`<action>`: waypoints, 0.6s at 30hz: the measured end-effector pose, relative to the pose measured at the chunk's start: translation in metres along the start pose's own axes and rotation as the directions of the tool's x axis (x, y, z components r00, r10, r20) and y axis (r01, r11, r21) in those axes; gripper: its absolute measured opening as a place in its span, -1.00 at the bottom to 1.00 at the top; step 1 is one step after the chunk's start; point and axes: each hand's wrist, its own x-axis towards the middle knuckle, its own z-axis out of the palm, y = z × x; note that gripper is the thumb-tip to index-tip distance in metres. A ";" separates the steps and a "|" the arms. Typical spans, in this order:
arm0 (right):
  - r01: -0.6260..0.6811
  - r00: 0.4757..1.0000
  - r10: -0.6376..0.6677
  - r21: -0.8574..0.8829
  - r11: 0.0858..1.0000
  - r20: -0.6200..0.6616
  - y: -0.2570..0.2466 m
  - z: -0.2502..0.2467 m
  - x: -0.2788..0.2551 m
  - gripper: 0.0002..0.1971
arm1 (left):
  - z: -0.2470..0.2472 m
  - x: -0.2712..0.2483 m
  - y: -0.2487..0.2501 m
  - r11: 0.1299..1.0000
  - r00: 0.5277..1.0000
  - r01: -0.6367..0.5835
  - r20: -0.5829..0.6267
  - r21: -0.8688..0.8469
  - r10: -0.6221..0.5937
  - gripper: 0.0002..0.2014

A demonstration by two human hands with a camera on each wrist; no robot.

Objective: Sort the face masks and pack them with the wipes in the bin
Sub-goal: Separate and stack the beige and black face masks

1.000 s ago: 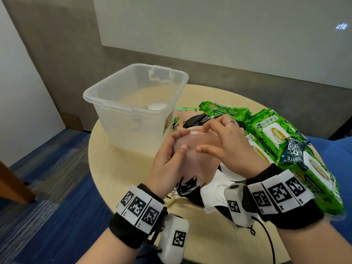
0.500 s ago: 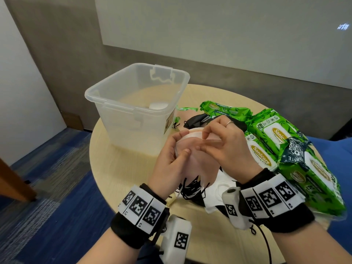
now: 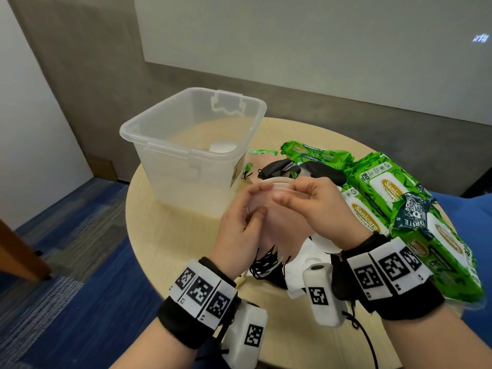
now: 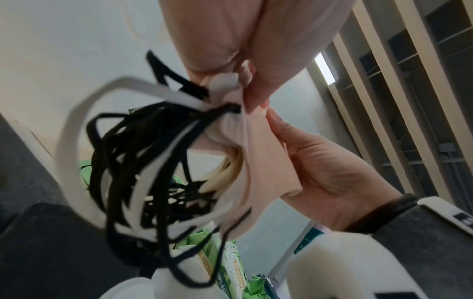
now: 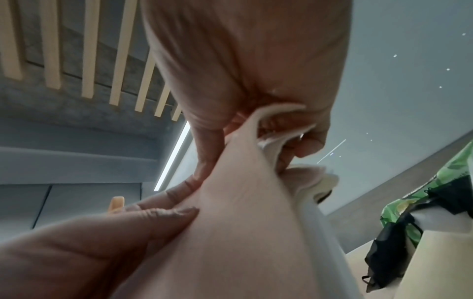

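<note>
Nearby, "Sanicare" wipes packs [image 3: 383, 193]

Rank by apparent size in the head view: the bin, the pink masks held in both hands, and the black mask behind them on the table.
1. Bin, clearly largest.
2. Pink masks, partly hidden by the hands and nearer the camera.
3. Black mask, smallest, though partly covered.

**Round table and what lies on it**

A round, pale wood-grain table [image 3: 170, 243] carries a clear plastic bin [image 3: 186, 166] at its back left. Green wipes packs [image 3: 415, 209] are heaped along the right edge. Black face masks [image 3: 279, 166] lie between bin and packs, and white masks [image 3: 306, 265] lie at the near middle.
</note>
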 end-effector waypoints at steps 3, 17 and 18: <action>0.042 0.999 -0.043 -0.083 0.996 -0.016 0.002 -0.001 0.002 -0.89 | -0.002 0.000 -0.001 0.999 1.000 0.024 0.001 -0.030 -0.024 -0.66; 0.039 0.928 -0.179 0.391 0.920 0.328 -0.012 -0.035 -0.008 -0.85 | -0.009 0.009 -0.004 0.925 0.974 0.191 -0.052 -0.329 -0.220 -0.62; -0.015 0.898 -0.167 0.408 0.913 0.407 -0.013 -0.036 -0.007 -0.83 | -0.008 0.010 -0.003 0.905 0.972 0.197 -0.044 -0.376 -0.230 -0.63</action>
